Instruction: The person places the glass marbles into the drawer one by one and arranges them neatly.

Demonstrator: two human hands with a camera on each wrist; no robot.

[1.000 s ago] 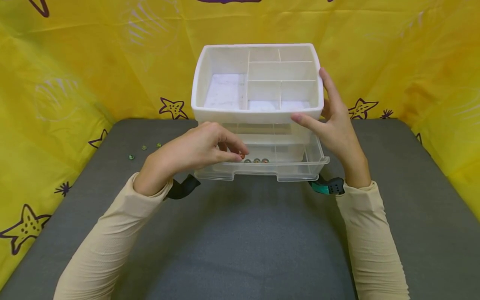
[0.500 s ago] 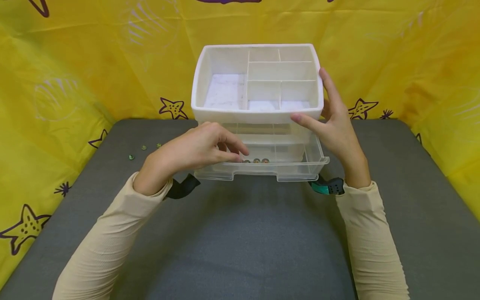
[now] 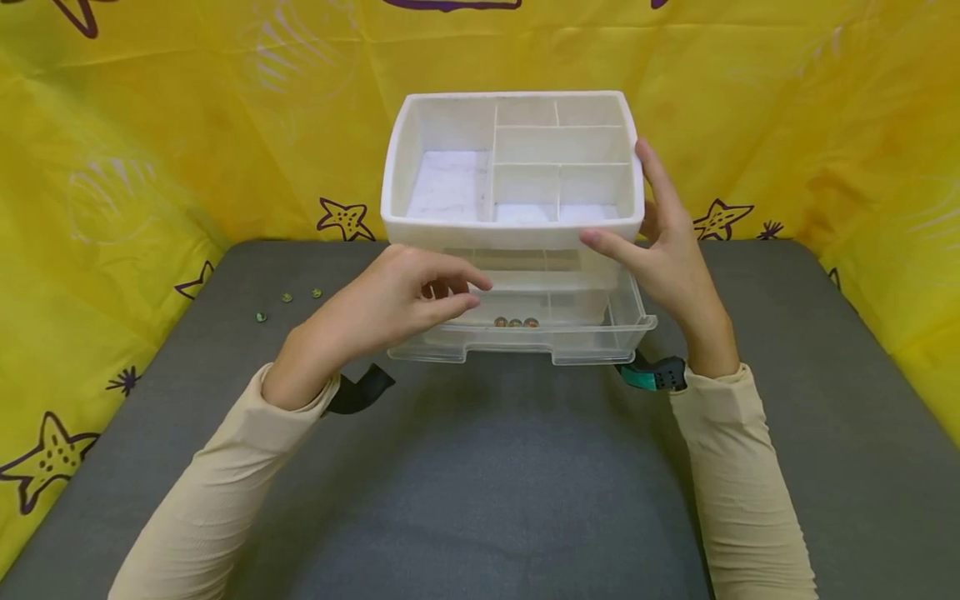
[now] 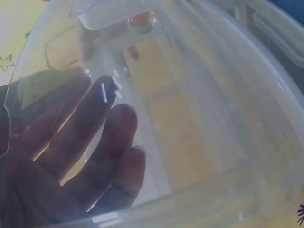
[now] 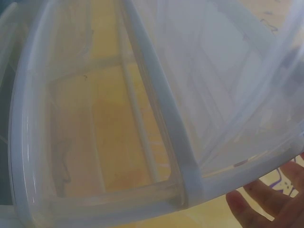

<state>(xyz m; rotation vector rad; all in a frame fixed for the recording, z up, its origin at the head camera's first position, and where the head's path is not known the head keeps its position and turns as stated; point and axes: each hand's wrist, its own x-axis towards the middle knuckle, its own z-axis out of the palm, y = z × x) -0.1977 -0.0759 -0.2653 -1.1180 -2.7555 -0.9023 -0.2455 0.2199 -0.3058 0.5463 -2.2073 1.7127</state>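
A white plastic drawer organizer (image 3: 513,235) stands at the back of the table, its clear lower drawer (image 3: 600,340) pulled out. Three glass marbles (image 3: 515,322) lie in a row in the drawer near its front wall. My left hand (image 3: 397,293) hovers over the drawer's left part, thumb and fingertips apart with nothing between them. Through clear plastic, the left wrist view shows its spread fingers (image 4: 121,123) and a blurred orange marble (image 4: 140,20). My right hand (image 3: 667,242) holds the organizer's right side, thumb on the front below the rim and fingers along the side.
Several small green marbles (image 3: 287,297) lie on the grey table cloth (image 3: 480,483), left of the organizer. Divided compartments (image 3: 561,146) fill the organizer's top. A yellow patterned cloth (image 3: 225,125) hangs behind and at both sides.
An orange marble showed at my left fingertips a second ago; it is gone from there now. The left hand has lifted slightly and its fingertips have parted. My right hand keeps its hold.
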